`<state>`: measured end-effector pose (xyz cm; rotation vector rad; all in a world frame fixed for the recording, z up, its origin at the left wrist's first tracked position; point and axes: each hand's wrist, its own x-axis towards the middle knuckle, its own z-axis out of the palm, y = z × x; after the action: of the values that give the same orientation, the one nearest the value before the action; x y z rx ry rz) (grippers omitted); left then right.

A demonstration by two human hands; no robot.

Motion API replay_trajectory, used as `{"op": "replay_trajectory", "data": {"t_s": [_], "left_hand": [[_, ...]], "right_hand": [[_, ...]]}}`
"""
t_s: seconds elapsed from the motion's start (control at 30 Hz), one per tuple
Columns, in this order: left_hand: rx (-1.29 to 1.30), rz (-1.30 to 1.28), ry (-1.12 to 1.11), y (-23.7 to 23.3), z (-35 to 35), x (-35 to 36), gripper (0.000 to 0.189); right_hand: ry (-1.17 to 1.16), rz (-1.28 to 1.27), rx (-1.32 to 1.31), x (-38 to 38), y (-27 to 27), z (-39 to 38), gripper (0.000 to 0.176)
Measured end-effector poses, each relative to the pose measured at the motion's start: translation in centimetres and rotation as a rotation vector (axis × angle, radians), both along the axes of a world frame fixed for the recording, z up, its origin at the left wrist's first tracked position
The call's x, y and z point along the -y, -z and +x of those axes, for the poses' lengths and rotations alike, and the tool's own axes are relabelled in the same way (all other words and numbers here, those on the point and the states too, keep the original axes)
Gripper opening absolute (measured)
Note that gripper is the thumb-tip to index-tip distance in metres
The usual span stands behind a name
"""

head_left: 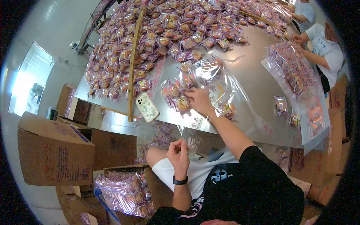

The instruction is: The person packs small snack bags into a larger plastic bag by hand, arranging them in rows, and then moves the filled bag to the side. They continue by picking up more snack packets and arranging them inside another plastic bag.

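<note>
The right hand point(199, 101) partly hides the packets point(182, 104) beneath it. The top edge cuts off the heap point(187, 26). Print on the carton point(45, 144) is blurred.

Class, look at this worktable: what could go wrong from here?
The phone lies near the table's edge, so a nudge might knock it off. The clear plastic pinched by the left hand might slip or tear. The right hand, at the wrapped packets, might crush one by pressing hard.
</note>
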<state>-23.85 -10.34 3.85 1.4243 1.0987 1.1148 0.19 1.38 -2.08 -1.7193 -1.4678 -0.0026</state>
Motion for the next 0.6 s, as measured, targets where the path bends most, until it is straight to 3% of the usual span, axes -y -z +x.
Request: {"op": "replay_trajectory", "data": {"t_s": [0.07,0.2,0.3,0.33,0.43,0.47,0.57,0.6], "left_hand": [[0.010,-0.012,-0.032,-0.1,0.2,-0.2,0.013],[0.036,-0.029,-0.075,-0.5,0.9,0.0,0.017],[0.010,0.000,-0.074,-0.7,2.0,0.3,0.021],[-0.041,0.007,-0.027,-0.2,1.6,0.1,0.022],[-0.138,0.041,0.030,0.3,1.5,0.2,0.024],[-0.163,0.055,0.035,0.3,1.5,0.3,0.024],[-0.131,0.041,0.060,1.0,1.4,0.3,0.023],[-0.120,0.025,0.053,1.1,1.3,0.3,0.025]], "right_hand": [[-0.029,0.043,0.001,-0.3,0.5,-0.1,0.030],[-0.040,-0.103,0.037,0.5,-1.3,-0.3,0.024],[0.037,-0.001,0.126,2.9,-2.1,-1.8,0.033],[0.059,-0.085,0.159,2.5,-0.5,-2.1,0.048],[0.091,-0.172,-0.044,3.0,-0.3,-2.9,0.061],[0.153,-0.244,-0.074,2.9,-0.9,-3.6,0.074],[0.108,-0.350,-0.424,2.5,-1.7,-3.9,0.085],[-0.008,-0.370,-0.576,2.3,-1.7,-3.2,0.084]]}}
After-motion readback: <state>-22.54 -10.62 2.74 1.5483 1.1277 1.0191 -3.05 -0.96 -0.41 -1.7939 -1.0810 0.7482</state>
